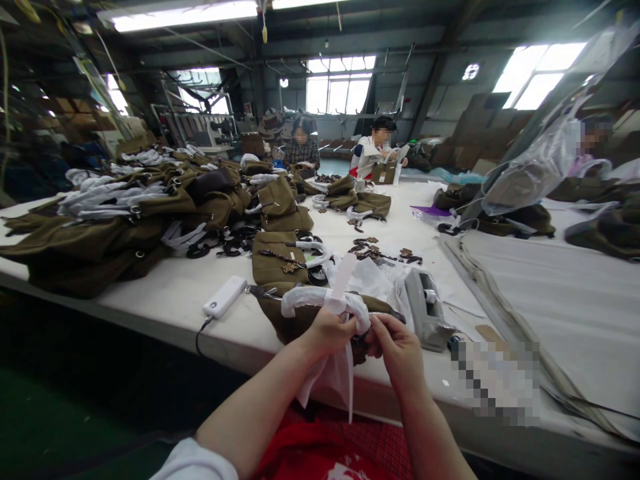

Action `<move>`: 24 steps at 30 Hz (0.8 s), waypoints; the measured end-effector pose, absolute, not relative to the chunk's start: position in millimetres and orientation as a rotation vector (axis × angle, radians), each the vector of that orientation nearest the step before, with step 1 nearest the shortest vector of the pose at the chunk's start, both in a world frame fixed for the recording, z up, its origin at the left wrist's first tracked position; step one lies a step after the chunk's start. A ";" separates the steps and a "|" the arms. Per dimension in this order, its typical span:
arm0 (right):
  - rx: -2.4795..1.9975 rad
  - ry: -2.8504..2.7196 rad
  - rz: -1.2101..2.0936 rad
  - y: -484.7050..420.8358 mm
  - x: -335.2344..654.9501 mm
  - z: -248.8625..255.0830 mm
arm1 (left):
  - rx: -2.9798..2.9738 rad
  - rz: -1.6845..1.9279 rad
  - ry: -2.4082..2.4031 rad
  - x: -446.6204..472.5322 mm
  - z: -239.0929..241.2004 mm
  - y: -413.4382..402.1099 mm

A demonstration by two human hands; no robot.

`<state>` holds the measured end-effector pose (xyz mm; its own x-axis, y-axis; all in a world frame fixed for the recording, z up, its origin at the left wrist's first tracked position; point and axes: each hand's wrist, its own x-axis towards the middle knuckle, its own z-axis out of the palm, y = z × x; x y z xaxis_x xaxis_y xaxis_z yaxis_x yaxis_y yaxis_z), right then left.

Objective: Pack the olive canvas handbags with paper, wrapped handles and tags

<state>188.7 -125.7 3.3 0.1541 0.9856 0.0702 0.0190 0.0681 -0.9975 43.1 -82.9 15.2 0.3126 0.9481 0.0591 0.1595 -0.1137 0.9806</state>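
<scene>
An olive-green handbag (pixel 275 318) lies at the table's front edge, its handle (pixel 299 299) wrapped in white padding. My left hand (pixel 334 328) is closed around the right end of that wrapped handle, with white tissue paper (pixel 337 377) hanging below it. Close beside it, my right hand (pixel 395 337) is pinched near the handle's end and the zipper; what its fingertips hold is too small to make out. Just behind lies another olive handbag (pixel 273 257) with a gold-coloured charm (pixel 291 267) on its front.
A heap of olive bags (pixel 100 247) covers the left of the table. A white power bank (pixel 225 297) with a cable, a grey tape dispenser (pixel 427 310) and loose charms (pixel 373 250) lie nearby. Several people sit across the table. A slanted post (pixel 515 157) carries plastic bags.
</scene>
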 end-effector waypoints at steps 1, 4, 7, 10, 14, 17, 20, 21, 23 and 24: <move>-1.243 -1.143 1.036 -125.9 188.8 3.4 | 1.522 0.949 1.047 43.1 14.6 -82.8; -1.242 -1.140 1.031 -125.6 188.9 3.0 | 1.521 0.948 1.028 42.7 14.7 -82.7; -1.229 -1.115 1.021 -124.1 188.2 1.8 | 1.546 0.942 1.034 42.1 15.9 -82.5; -1.233 -1.117 1.019 -122.4 187.6 0.6 | 1.548 0.937 1.047 41.8 15.9 -81.9; -1.280 -1.173 0.991 -121.9 188.3 -0.1 | 1.534 0.951 1.069 42.5 15.3 -80.8; -1.292 -1.191 0.982 -122.4 189.1 0.3 | 1.511 0.965 1.063 43.3 17.4 -81.3; -1.264 -1.135 1.032 -122.1 188.6 0.9 | 1.483 0.959 1.048 43.7 19.4 -82.1; -1.248 -1.109 1.052 -121.7 188.2 0.9 | 1.480 0.956 1.045 43.7 19.2 -82.2; -1.218 -1.072 1.078 -120.5 187.5 0.6 | 1.491 0.955 1.035 43.7 16.9 -81.7; -1.207 -1.069 1.086 -119.9 187.3 0.4 | 1.499 0.960 1.032 43.8 15.1 -81.3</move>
